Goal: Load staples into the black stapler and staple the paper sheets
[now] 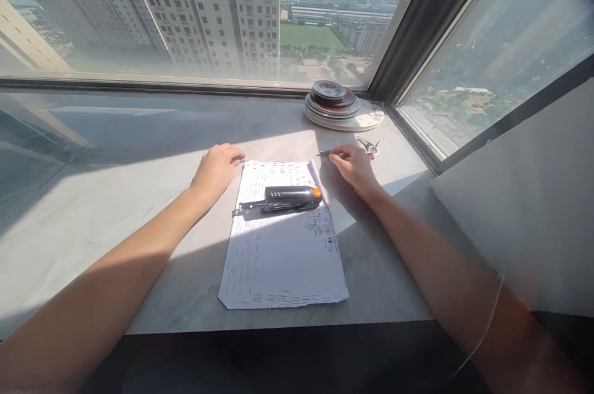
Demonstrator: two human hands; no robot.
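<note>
A stack of printed paper sheets (283, 252) lies on the grey stone windowsill (116, 196). A black stapler with an orange tip (283, 197) rests across the upper part of the sheets. My left hand (217, 166) sits at the paper's top left corner with its fingers curled down onto the edge. My right hand (355, 165) is at the top right corner, pinching a thin dark rod-like thing (325, 153) that I cannot make out.
A stack of plates (336, 106) stands in the window corner at the back. Small metal items, like keys or a clip (370, 146), lie just beyond my right hand. The sill's front edge (278, 326) drops off close to me.
</note>
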